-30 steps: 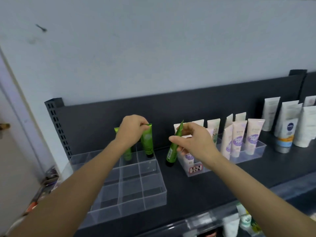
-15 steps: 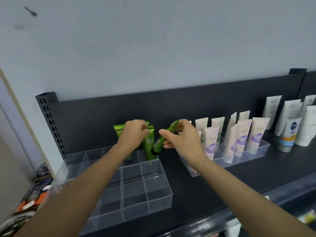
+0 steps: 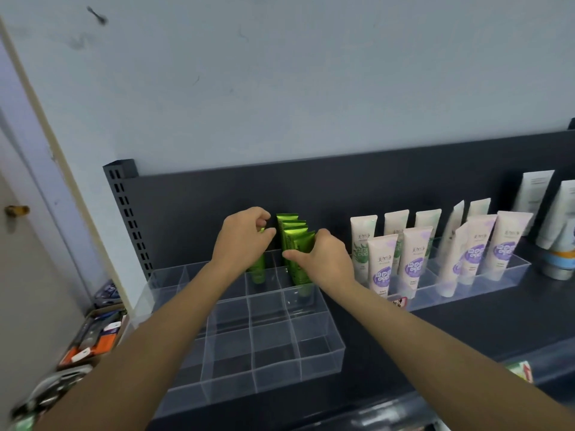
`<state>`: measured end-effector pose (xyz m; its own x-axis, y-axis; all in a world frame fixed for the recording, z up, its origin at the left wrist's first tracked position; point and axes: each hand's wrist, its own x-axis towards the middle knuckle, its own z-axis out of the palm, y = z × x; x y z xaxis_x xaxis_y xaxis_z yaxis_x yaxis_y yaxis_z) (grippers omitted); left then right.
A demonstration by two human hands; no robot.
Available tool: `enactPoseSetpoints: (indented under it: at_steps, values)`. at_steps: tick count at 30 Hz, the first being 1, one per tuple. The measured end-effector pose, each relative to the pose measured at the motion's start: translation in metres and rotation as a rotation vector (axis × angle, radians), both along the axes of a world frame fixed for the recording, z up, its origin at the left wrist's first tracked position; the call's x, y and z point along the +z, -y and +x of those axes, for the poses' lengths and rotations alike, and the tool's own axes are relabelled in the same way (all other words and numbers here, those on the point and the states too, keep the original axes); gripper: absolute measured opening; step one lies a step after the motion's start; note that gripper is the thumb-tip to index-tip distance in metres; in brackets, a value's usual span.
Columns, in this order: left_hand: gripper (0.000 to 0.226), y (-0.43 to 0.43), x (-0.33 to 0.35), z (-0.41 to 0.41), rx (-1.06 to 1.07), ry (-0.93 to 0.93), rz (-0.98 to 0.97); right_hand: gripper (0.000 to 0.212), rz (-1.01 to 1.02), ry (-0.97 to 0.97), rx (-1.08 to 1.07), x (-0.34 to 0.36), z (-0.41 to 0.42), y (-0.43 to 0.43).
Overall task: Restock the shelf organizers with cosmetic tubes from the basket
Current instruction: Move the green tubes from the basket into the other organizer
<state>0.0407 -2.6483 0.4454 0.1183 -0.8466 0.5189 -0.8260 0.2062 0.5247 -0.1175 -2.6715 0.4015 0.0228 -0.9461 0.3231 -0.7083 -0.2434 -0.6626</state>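
Head view: action sits in the back row of the clear organizer (image 3: 320, 359).
Left hand (image 3: 241, 241): curled fingers pinch the top of a lone green tube (image 3: 258, 272), which stands upright.
Right hand (image 3: 322, 259): thumb and fingers grip the frontmost of the packed green tubes (image 3: 291, 231) (next compartment rightward).
Pale tubes (image 3: 413, 256): neighbouring tray, just beside the right wrist.

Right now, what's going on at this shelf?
A person is stocking green tubes into the clear divided organizer on the dark shelf. The right hand grips the frontmost tube of a row of green tubes standing in the back right compartments. The left hand holds a second green tube upright one compartment to the left. The nearer compartments hold no tubes. White-and-purple tubes fill a second clear tray to the right.
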Motion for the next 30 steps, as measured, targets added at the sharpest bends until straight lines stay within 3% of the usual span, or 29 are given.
enactPoseSetpoints:
  at_steps: [10,16,21,26,30]
  values:
    - [0.03,-0.017,0.008,-0.007,-0.019,-0.008,-0.055,0.064,0.005,-0.038,-0.006,-0.004,-0.001,-0.007]
    - [0.032,-0.026,0.016,-0.03,-0.075,0.002,-0.094,0.091,-0.014,0.095,0.09,0.007,-0.021,-0.022]
    - [0.032,-0.033,0.021,-0.079,-0.196,-0.046,-0.111,0.066,-0.119,0.234,0.054,0.013,-0.075,-0.046]
    - [0.033,-0.05,0.016,-0.16,-0.382,-0.194,-0.079,0.043,-0.183,0.374,-0.154,-0.007,-0.163,-0.069]
    - [0.03,-0.058,-0.01,-0.241,-0.558,-0.29,0.022,0.032,-0.166,0.376,-0.361,-0.04,-0.239,-0.09]
